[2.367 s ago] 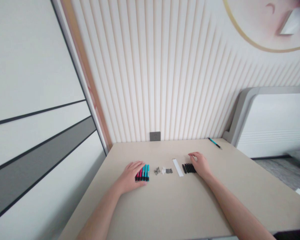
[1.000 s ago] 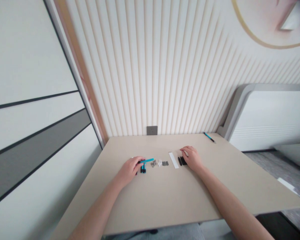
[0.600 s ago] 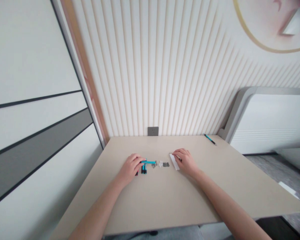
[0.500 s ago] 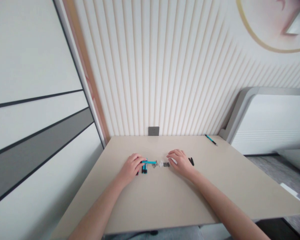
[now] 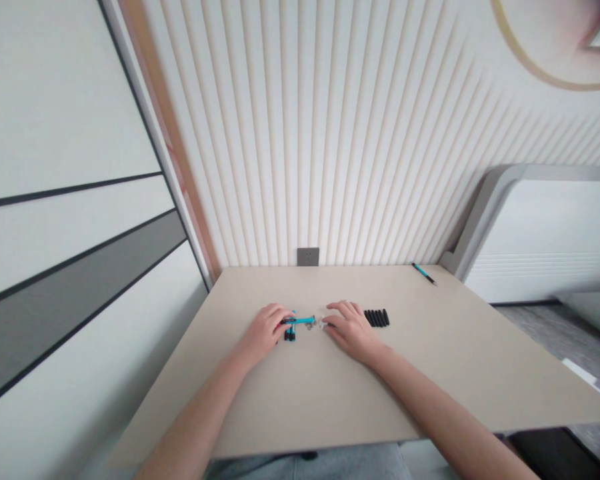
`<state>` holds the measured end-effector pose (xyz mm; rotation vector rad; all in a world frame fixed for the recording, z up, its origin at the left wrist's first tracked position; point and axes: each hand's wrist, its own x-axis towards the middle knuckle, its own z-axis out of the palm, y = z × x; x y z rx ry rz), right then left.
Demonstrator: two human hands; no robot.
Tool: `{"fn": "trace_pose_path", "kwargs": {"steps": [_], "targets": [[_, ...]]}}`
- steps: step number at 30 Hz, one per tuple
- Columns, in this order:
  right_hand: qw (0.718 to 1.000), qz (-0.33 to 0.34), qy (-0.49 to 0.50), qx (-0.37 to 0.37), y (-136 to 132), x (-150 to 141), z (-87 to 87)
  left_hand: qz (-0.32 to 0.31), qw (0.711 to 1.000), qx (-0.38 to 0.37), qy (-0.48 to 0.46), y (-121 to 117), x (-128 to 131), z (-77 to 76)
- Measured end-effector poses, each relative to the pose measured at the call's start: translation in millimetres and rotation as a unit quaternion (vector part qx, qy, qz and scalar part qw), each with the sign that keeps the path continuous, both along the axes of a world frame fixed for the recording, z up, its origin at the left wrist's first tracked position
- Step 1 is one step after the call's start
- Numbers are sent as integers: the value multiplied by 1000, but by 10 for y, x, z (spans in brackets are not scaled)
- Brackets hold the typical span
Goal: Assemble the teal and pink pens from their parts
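My left hand (image 5: 267,332) is closed around a blue pen barrel (image 5: 305,321), which points to the right. Below it lie blue and black pen barrels (image 5: 290,333), partly covered by the fingers. Small metal-coloured parts (image 5: 310,326) are scattered by the barrel's right end. My right hand (image 5: 351,328) hovers low with its fingers bent and apart, the tips at small whitish parts (image 5: 323,324). Whether it touches one is too small to tell. Beside that hand, several black grips (image 5: 377,318) lie in a row.
An assembled blue and black pen (image 5: 424,274) rests at the table's far right. The beige table (image 5: 300,400) meets a ribbed wall with a dark socket (image 5: 308,257). A white and grey cabinet (image 5: 80,267) stands left; a bed headboard (image 5: 555,233) is at the right.
My right hand has moved left to the whitish parts, uncovering more of the black grips and covering the small grey pieces. My left hand keeps hold of the blue barrel. The view has shifted slightly.
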<state>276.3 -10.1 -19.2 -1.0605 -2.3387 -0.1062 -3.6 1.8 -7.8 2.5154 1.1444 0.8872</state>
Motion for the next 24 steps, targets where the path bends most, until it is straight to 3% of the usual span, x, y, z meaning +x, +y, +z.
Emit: {"fn": "trace_pose_path", "kwargs": {"steps": [12,24], "targets": [[1000,12,7,20,55,-85,-57,10,999,-20,30,-38,21,35],[999,16,23,20,97,-93,-89,13,1000,6,12,-17,22,-13]]}}
